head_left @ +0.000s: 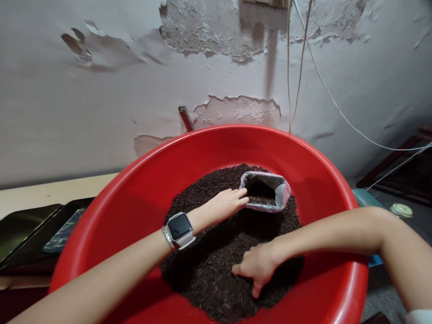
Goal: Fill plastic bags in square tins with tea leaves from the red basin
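My left hand (231, 202), with a watch (180, 226) on the wrist, pinches the left edge of the mouth of a foil-lined plastic bag (282, 195). The bag stands with its mouth open, its lower part out of sight, and some dark bits lie inside. Around it spreads a heap of dark, dry, shredded stuff (216, 279) that looks like loose tea leaves, in a big red tub (111, 198). Nearer to me, my right hand (261, 265) reaches over the tub's right rim. Its thumb and forefinger are apart and touch the heap; no held thing shows.
Behind the tub rises a white wall (111, 99) with peeling plaster and hanging cables (299, 67). Dark trays (27, 229) and a patterned packet (64, 231) are on the left by a pale ledge (50, 186). A pale green round object (401, 210) stands at the right.
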The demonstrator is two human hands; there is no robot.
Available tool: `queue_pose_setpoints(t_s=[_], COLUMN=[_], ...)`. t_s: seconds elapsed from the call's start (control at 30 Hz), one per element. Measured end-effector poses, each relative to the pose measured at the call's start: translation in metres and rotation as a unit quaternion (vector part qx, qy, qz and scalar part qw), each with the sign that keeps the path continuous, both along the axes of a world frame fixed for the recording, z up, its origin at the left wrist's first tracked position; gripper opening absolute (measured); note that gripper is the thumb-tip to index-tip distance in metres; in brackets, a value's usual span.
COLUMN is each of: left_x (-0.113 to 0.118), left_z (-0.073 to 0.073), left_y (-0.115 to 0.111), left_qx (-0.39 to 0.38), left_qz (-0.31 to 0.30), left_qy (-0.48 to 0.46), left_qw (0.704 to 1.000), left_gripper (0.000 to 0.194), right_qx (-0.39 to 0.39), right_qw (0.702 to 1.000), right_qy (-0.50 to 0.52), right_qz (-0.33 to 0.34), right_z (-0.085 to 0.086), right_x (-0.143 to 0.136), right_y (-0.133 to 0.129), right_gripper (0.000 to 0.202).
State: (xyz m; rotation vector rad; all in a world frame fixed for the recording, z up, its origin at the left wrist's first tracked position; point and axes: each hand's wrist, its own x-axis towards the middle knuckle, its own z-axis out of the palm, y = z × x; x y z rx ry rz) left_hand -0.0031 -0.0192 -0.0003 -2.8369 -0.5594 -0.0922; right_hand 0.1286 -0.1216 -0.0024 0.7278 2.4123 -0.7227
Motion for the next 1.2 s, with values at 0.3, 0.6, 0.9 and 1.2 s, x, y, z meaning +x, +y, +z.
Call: queue_pose_setpoints(t_s=[0.3, 0.6, 0.9, 1.2], left_x=[-0.001, 0.001, 0.018, 0.022], left_z=[-0.004, 0.0, -0.004, -0.055], left_y=[0.004, -0.003, -0.035, -0.089], left_qx=[-0.021, 0.019, 0.0, -0.408], left_qz=[0.001, 0.051, -0.07, -0.039], left_qy=[-0.007, -0.012, -0.11, 0.105], left_qw=[1.0, 0.998, 0.991, 0.906], left_gripper=[0.013, 0.013, 0.029, 0.087], right_qx=[0.234, 0.434, 0.355, 0.302], right_qw=[0.969, 0.877, 0.896, 0.935], right_qy=[-0.076, -0.043, -0.074, -0.069], right_qz=[-0.018, -0.202, -0.256, -0.174], right_z=[0.096, 0.099, 0.096, 0.104], right_x=[0.027, 0.054, 0.068, 0.062], right_y=[0.029, 0.062, 0.092, 0.082], right_gripper=[0.043, 0.045, 0.036, 0.037])
